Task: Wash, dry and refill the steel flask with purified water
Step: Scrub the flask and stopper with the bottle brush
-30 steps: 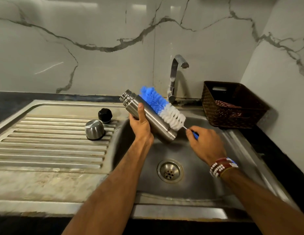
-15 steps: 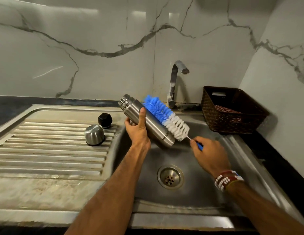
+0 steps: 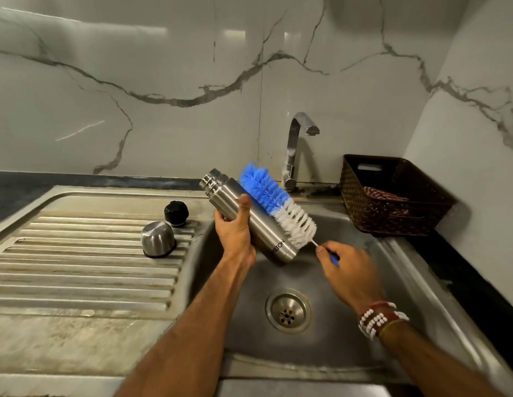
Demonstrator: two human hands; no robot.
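Over the sink basin [image 3: 364,282] the left hand [image 3: 235,233] is wrapped closed around the steel flask [image 3: 249,222], thumb lying along the barrel. The flask is held in the air, tilted, its open threaded mouth pointing to about 10 o'clock and its base to about 4 o'clock, with a printed brand name near the base. The right hand [image 3: 349,276] is closed on the blue handle of a bottle brush [image 3: 278,204], fingers pinched near the thin wire stem. The brush lies outside the flask, its bristle head pressed along the flask's far side; the blue bristles sit toward the mouth end and the white bristles toward the base. A beaded red and white bracelet [image 3: 378,319] circles the right wrist.

On the ribbed drainboard [image 3: 78,267], at 9 o'clock from the flask, a steel cup lid [image 3: 158,239] stands mouth down, and a black stopper [image 3: 176,213] sits just beyond it. The drain [image 3: 288,310] lies in the basin floor at 6 o'clock from the flask. The tap [image 3: 297,147] rises at 1 o'clock behind the brush, no water visibly running. A dark woven basket [image 3: 392,210] stands on the counter [image 3: 464,267] at 3 o'clock, holding a striped cloth [image 3: 384,194]
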